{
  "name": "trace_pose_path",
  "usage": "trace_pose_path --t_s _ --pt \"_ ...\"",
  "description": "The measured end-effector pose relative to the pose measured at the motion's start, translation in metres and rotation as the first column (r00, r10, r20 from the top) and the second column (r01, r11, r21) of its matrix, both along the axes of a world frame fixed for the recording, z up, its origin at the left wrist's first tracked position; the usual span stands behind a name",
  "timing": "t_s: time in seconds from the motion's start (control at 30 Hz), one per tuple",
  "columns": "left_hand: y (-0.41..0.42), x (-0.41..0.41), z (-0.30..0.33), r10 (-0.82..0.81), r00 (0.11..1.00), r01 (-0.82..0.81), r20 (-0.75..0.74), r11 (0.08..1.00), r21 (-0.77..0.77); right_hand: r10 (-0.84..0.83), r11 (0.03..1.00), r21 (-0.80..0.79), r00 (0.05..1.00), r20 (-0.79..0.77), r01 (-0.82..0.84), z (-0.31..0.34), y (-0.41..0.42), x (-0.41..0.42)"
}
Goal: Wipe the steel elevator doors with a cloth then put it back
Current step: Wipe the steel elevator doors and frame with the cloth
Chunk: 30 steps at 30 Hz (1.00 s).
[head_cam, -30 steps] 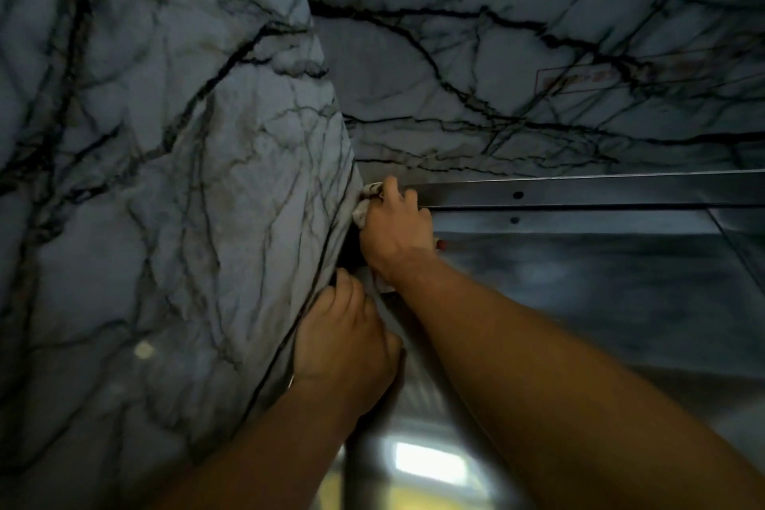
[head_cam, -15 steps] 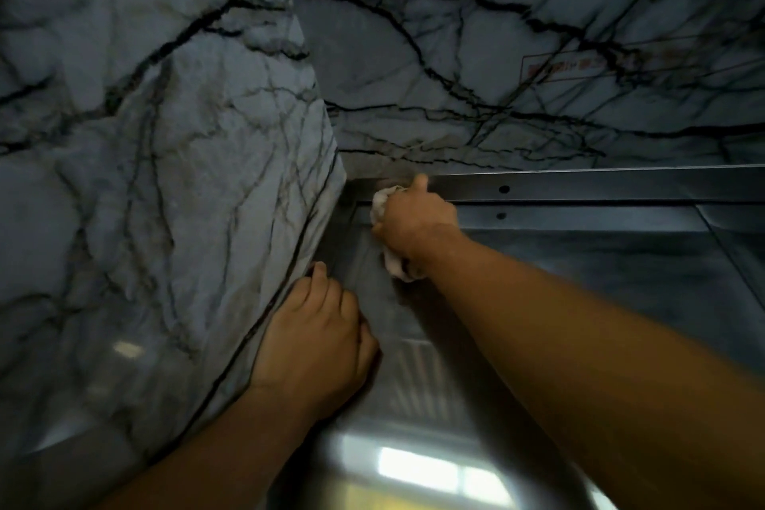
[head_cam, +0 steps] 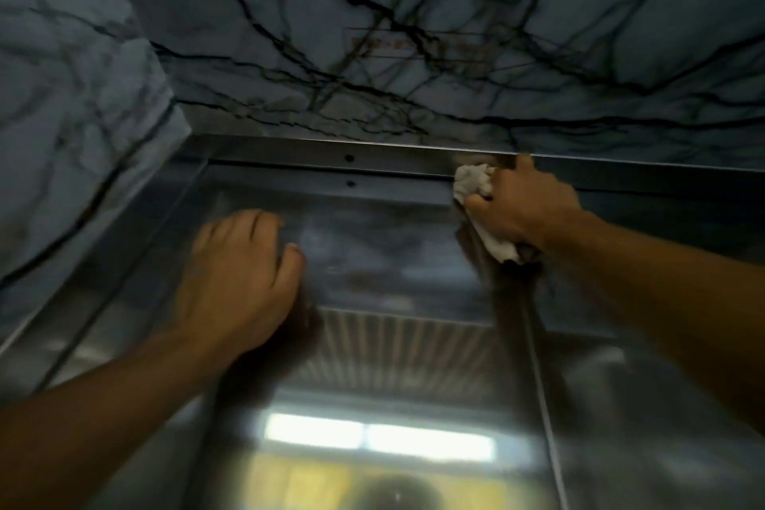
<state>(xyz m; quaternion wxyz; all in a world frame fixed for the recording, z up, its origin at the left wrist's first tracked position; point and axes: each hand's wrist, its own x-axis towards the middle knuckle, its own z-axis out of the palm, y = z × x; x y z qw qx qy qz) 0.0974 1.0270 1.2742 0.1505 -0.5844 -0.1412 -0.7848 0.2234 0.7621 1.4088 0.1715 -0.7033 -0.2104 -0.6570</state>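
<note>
Two hands are up against the steel elevator door (head_cam: 393, 261) as we look steeply upward. Our right hand (head_cam: 523, 207) grips a crumpled white cloth (head_cam: 476, 186), fingers (head_cam: 476, 205) curled tight round it, and presses it to the top of the door just under the steel header strip (head_cam: 289, 155). A loose tail of the cloth hangs below the wrist, touching the steel. The thumb reaches up onto the header's lower edge.

Our left hand (head_cam: 238, 273) lies on the door panel well to the left of the cloth, fingers fairly straight and close together, holding nothing; it is blurred, so we cannot tell how firmly it presses.

Between the two hands the upper panel is bare steel, and more bare steel runs rightward beyond the cloth along the header. A thin vertical seam (head_cam: 538, 364) drops from just below the right hand. To the left, the door's edge meets a steel frame (head_cam: 124, 269), then the veined marble wall (head_cam: 70, 116); marble also spans above the header. A bright light reflection (head_cam: 378, 437) shows low on the door.
</note>
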Motion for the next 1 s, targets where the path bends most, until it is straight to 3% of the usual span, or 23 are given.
trace_pose_path --t_s 0.2,0.43,0.57,0.63,0.73,0.83,1.0 --pt "-0.114 0.076 0.011 -0.136 0.979 0.16 -0.153 0.974 0.158 -0.115 0.989 0.08 0.99 -0.084 0.121 0.002 -0.113 0.053" --pt "-0.238 0.152 0.02 -0.28 0.924 0.331 -0.262 0.927 0.174 -0.199 0.968 0.12 0.965 -0.168 0.22 0.007 -0.216 0.109" --pt "-0.294 0.178 0.021 -0.278 0.906 0.353 -0.319 0.912 0.21 -0.299 0.916 0.193 0.918 -0.261 0.353 -0.003 -0.29 0.142" --pt "-0.312 0.19 0.022 -0.292 0.896 0.369 -0.335 0.909 0.193 -0.414 0.872 0.144 0.863 -0.29 0.467 -0.012 -0.322 0.154" --pt "-0.343 0.215 0.025 -0.321 0.883 0.403 -0.343 0.893 0.201 -0.529 0.832 0.107 0.837 -0.138 0.544 -0.022 -0.35 0.165" --pt "-0.369 0.236 0.031 -0.32 0.881 0.402 -0.349 0.895 0.193 -0.503 0.857 0.152 0.863 0.036 0.493 -0.019 -0.353 0.171" --pt "-0.393 0.26 0.04 -0.264 0.918 0.328 -0.296 0.925 0.192 -0.413 0.882 0.312 0.899 0.146 0.355 0.011 -0.348 0.177"
